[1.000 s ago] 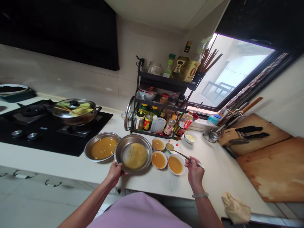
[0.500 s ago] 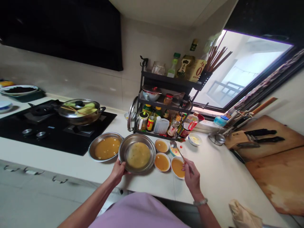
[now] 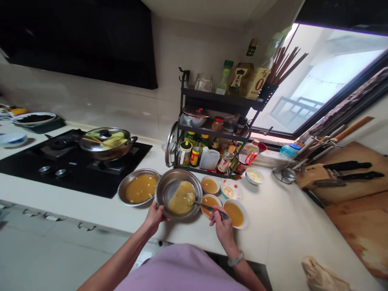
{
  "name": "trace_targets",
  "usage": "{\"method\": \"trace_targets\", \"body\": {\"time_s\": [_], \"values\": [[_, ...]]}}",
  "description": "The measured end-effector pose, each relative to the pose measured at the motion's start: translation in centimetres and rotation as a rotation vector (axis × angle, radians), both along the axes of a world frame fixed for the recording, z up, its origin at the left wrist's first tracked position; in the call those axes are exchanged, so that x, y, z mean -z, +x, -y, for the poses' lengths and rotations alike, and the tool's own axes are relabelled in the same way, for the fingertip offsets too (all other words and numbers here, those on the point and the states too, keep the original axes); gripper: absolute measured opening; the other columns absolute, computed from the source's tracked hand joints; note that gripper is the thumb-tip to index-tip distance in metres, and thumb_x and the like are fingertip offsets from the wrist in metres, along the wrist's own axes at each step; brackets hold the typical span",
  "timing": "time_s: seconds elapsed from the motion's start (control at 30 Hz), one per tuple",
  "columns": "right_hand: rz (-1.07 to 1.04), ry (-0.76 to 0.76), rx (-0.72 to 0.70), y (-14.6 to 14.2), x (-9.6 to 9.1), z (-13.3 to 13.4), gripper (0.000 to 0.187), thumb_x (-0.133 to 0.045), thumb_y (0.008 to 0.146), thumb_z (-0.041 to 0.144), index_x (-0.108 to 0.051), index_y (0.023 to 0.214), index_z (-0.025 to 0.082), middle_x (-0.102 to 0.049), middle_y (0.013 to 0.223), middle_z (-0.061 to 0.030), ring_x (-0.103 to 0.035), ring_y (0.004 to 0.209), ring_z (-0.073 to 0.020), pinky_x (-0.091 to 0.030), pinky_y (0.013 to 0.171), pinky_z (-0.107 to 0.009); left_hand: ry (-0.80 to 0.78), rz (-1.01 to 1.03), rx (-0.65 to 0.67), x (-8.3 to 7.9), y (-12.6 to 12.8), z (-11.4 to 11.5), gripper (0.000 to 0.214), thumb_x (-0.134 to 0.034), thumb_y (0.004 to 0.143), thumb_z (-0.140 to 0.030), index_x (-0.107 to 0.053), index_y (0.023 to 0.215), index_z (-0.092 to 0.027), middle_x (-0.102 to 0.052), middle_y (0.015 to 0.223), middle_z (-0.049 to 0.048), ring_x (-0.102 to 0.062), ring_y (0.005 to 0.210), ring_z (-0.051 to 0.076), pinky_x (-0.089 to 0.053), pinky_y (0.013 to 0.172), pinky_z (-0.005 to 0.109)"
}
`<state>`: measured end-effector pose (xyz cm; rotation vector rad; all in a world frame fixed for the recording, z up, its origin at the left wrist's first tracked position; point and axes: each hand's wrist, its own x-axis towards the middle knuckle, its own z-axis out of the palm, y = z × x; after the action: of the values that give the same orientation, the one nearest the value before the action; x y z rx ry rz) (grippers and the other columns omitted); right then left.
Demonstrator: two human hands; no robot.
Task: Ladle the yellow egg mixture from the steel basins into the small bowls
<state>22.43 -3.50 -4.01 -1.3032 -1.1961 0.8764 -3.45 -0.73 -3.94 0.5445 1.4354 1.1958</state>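
Observation:
My left hand grips the near left rim of a steel bowl, which tilts toward the right with yellowish liquid pooled in it. In my right hand is a metal spoon; its head dips into the liquid at the bowl's right side. A second steel dish of orange-brown liquid stands to the left. Right of the held bowl are small bowls of similar liquid: one at the back, one partly behind the spoon, and one in front. Behind them sits a red-dotted bowl with pale contents.
A lidded pan rests on the black hob. The spice rack holds bottles and jars behind the bowls. At right are a small bowl, a knife block, cutting boards and a beige cloth.
My right hand has moved left, bringing the spoon from above the small bowls into the steel bowl. That bowl now tilts, its liquid gathered to the right. The view has shifted slightly.

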Motion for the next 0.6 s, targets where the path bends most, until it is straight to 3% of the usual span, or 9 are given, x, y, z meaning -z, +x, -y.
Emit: {"method": "trace_targets", "body": {"time_s": [0.3,0.6], "values": [[-0.296,-0.068,0.137,1.0,-0.8,-0.5,0.032,-0.063,0.078,0.044,-0.062,0.094,0.016,-0.064,0.059,-0.0004,-0.058,0.047,-0.0162,-0.047,0.044,-0.028,-0.003,0.012,0.003,0.2,-0.2,0.0,0.045,-0.052,0.073,-0.004,-0.048,0.115,-0.021,-0.056,0.063,-0.0055,-0.056,0.042,0.01,-0.051,0.041,0.023],[-0.48,-0.1,0.209,1.6,-3.7,-0.8,0.026,-0.071,0.067,0.034,-0.065,0.084,0.015,-0.064,0.057,-0.0005,-0.056,0.047,-0.0148,-0.041,0.042,-0.024,-0.01,-0.007,-0.003,0.0,0.0,-0.1,0.041,-0.048,0.073,-0.001,-0.048,0.109,-0.02,-0.056,0.065,-0.0048,-0.056,0.042,0.01,-0.052,0.041,0.026]]}}
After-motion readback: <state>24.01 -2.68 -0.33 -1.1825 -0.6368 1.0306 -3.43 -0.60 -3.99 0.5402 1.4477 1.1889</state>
